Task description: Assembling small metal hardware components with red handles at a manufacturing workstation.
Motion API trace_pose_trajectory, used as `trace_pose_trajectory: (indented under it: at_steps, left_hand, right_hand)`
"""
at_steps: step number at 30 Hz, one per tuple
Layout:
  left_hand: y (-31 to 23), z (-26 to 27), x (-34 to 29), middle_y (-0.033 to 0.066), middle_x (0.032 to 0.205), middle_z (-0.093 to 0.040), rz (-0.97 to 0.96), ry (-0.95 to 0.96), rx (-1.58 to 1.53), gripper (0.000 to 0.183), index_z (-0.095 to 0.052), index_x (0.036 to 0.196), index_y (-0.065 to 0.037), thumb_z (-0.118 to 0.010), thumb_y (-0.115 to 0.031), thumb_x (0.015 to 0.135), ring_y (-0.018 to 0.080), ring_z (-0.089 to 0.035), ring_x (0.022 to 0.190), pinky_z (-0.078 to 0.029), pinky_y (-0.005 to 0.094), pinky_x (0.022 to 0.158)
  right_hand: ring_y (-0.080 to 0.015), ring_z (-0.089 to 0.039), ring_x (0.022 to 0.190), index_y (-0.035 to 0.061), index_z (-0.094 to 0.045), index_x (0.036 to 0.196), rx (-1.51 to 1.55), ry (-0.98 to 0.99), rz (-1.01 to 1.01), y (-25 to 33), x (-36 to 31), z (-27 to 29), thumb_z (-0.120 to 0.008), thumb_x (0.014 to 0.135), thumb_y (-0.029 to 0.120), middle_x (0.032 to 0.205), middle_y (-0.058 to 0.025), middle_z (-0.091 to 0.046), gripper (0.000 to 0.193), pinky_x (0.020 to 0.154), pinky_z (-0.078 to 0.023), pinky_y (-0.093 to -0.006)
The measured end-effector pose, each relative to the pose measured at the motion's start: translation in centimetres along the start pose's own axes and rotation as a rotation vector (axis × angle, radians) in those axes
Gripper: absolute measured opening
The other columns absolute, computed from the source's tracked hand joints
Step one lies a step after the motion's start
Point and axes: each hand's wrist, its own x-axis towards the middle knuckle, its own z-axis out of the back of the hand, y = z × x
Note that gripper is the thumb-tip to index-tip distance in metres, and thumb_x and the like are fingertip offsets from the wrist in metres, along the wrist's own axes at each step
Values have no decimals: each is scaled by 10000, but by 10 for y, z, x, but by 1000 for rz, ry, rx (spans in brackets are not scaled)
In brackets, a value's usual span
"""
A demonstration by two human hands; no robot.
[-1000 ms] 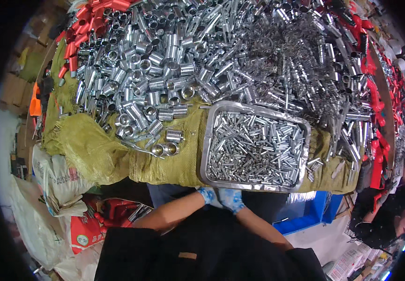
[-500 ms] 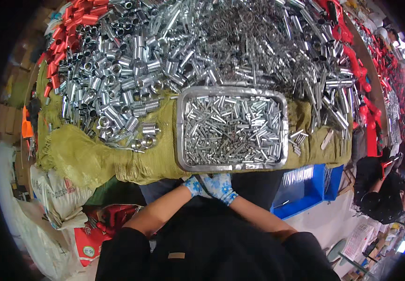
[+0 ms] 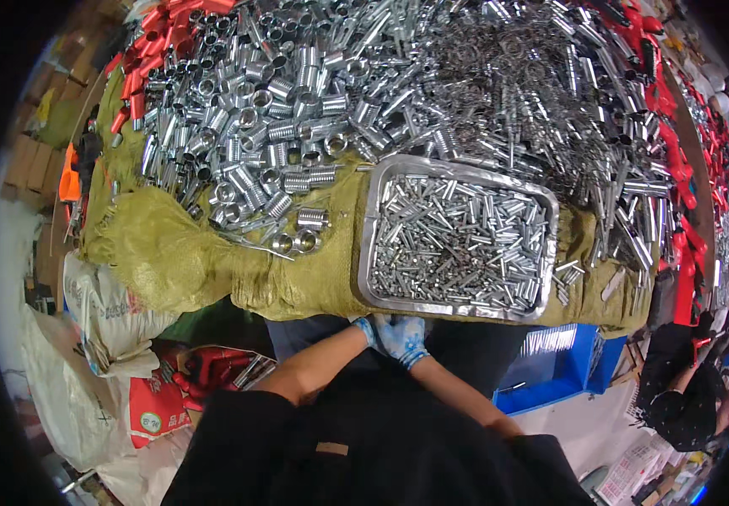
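Note:
My left hand (image 3: 374,329) and my right hand (image 3: 411,341) wear blue and white gloves. They are pressed together just below the near edge of a rectangular metal tray (image 3: 366,253). The tray is full of small shiny metal tubes (image 3: 457,244) and lies on a yellow-green woven cloth (image 3: 314,278). Both forearms are bare and come up from my dark top. The fingers are folded into each other, and I cannot make out anything between them.
Beyond the tray lies a heap of larger threaded metal sleeves (image 3: 271,143) and thin metal pins (image 3: 533,110), edged with red parts (image 3: 676,143). A blue crate (image 3: 550,379) stands below right, white sacks (image 3: 103,337) below left. Another person (image 3: 685,396) sits at the right.
The view has shifted and tilted a little. My hands have stayed together at the tray's near edge.

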Motion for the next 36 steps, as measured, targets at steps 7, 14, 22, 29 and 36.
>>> trace_pose_trajectory:
  at_steps: [7,14,22,29,36]
  left_hand:
    - [-12,-9,-24,155,1294,-521,36,20,13,638,-590,1199,-132,-545,-604,772,362,-466,1190,-325,476,1015]
    - [-23,5,-5,155,1280,-527,47,58,-2,641,-589,1200,-132,-549,-604,768,361,-472,1181,-330,474,1009]
    - [-26,7,-18,154,1265,-535,111,90,8,645,-587,1201,-131,-553,-603,763,360,-479,1170,-337,471,1001]
    - [-42,4,1,154,1252,-541,101,94,32,648,-586,1202,-131,-557,-603,759,359,-485,1161,-343,469,994]
    - [-60,14,20,154,1239,-547,114,101,45,651,-585,1203,-130,-561,-603,755,358,-491,1152,-348,466,988]
  right_hand:
    - [-376,-506,1178,93,-597,1220,201,37,-57,-15,1,11,-584,829,498,1264,-202,-556,563,1019,-366,-463]
    - [-386,-441,1245,111,-604,1221,-183,107,-10,-10,-3,-2,-500,842,548,1315,-182,-525,588,1103,-247,-485]
    - [-394,-443,1233,122,-609,1220,42,162,58,-8,-2,14,-539,805,610,1315,-192,-517,644,1061,-285,-515]
    - [-350,-591,1046,44,-666,1066,19,93,21,-6,1,16,-656,791,368,1088,-182,-650,425,951,-424,-437]
    - [-347,-573,1083,113,-682,1080,-360,-82,221,-14,2,9,-632,805,426,1135,-149,-641,420,963,-405,-478]
